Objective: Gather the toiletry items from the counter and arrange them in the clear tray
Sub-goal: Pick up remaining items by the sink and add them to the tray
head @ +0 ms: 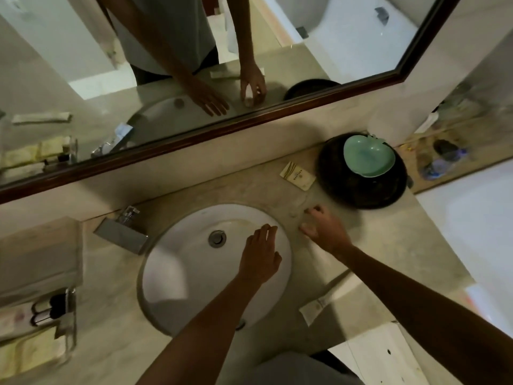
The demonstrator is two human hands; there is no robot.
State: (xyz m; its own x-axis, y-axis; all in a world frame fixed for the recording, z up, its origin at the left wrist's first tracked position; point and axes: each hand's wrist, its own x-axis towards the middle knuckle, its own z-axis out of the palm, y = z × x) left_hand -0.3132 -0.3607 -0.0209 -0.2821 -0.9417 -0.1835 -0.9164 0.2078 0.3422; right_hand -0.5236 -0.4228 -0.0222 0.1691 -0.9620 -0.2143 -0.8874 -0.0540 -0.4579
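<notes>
Two small dark-capped bottles [45, 311] lie side by side in the clear tray [70, 318], which sits at the far left of the counter [388, 245], well away from both hands. Pale yellow packets [26, 354] fill the nearer part of that tray, though blur hides what they are. Across the counter, a cream sachet [298, 175] with gold stripes lies flat just beside a dark round basket [363, 187], close to the wall below the mirror [194, 79]. A white tube [315, 308] rests on the counter near its front edge, under the right forearm's shadow.

The right hand [324, 227] hovers over the counter between the sink [177, 273] and the basket, fingers curled and spread partly open with the thumb apart; something small and pale seems to lie under its fingertips, but it is too faint to tell whether the hand has hold of it. The left hand [261, 254] is stretched flat and open above the basin's right side, palm down, gripping nothing.

Inside the dark basket sits a pale green dish [367, 159], tilted against the rim. A chrome faucet [125, 232] stands at the sink's left edge, with a folded white towel [36, 259] to its left. The mirror, framed in dark wood, reflects both arms and the counter.
</notes>
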